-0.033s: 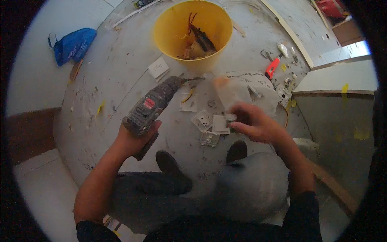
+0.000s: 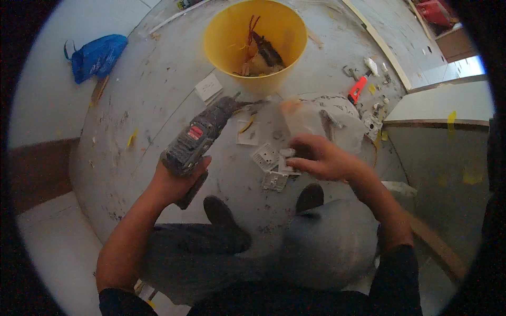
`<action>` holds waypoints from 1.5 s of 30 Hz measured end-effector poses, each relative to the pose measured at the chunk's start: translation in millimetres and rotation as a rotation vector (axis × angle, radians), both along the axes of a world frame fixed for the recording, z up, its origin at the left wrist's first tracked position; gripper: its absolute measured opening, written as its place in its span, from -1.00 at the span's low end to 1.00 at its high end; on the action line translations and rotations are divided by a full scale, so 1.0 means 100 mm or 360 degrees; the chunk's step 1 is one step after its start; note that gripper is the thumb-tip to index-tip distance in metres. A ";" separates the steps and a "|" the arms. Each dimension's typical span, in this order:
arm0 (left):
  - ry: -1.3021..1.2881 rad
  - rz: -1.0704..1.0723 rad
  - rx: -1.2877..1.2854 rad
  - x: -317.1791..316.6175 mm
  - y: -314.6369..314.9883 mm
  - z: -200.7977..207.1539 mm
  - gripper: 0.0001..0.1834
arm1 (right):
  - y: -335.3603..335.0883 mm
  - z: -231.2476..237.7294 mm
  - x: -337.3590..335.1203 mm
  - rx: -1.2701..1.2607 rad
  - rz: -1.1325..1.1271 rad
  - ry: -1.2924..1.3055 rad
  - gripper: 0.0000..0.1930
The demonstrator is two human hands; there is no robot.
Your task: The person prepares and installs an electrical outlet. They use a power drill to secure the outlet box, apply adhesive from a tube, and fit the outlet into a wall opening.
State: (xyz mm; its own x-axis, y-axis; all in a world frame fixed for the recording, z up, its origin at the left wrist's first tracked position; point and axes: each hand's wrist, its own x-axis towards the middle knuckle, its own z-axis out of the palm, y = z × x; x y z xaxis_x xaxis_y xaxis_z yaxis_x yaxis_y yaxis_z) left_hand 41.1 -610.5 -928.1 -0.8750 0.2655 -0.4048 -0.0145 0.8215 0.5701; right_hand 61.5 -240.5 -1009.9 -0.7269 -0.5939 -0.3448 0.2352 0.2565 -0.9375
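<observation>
My left hand (image 2: 179, 179) is wrapped round the handle of a dusty dark power drill (image 2: 194, 139), whose bit points up and to the right toward the bucket. My right hand (image 2: 321, 158) hovers over white electrical plates, thumb and fingers pinched on a small white piece (image 2: 287, 152), blurred and too small to name. Under its fingertips lies one white plate (image 2: 284, 167), partly hidden. Beside it rest a socket plate with holes (image 2: 265, 157) and another white fitting (image 2: 274, 181). Farther off is a flat white plate (image 2: 247, 134) with a yellow-and-dark wire on it.
A yellow bucket (image 2: 221, 60) holding debris and red wires stands ahead. A translucent plastic bag (image 2: 342, 118) lies beyond my right hand, near a red-handled tool (image 2: 358, 89). White square plates (image 2: 208, 87) sit left of the bucket; a blue bag (image 2: 98, 58) lies far left.
My right hand has shifted slightly left and now covers more of the white plate. The drill in my left hand has hardly moved.
</observation>
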 end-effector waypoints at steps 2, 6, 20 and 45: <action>0.0052 0.0079 0.0085 0.10 -0.03 -0.05 -0.70 | -0.41 -0.48 -0.18 0.0200 0.0128 0.0273 -0.73; -0.0090 0.0124 0.0088 0.19 -0.10 -0.12 -0.69 | -0.74 -1.90 -0.39 0.0899 0.0160 0.0430 -0.61; 0.0065 0.0249 0.0621 1.05 0.81 -1.56 -0.46 | -0.90 -0.95 -0.12 -0.1100 -0.0930 -0.1523 -0.57; -0.0294 0.0457 0.0168 1.61 1.15 -1.75 -0.41 | -0.97 -1.30 0.23 -0.0465 -0.1115 -0.1552 -0.81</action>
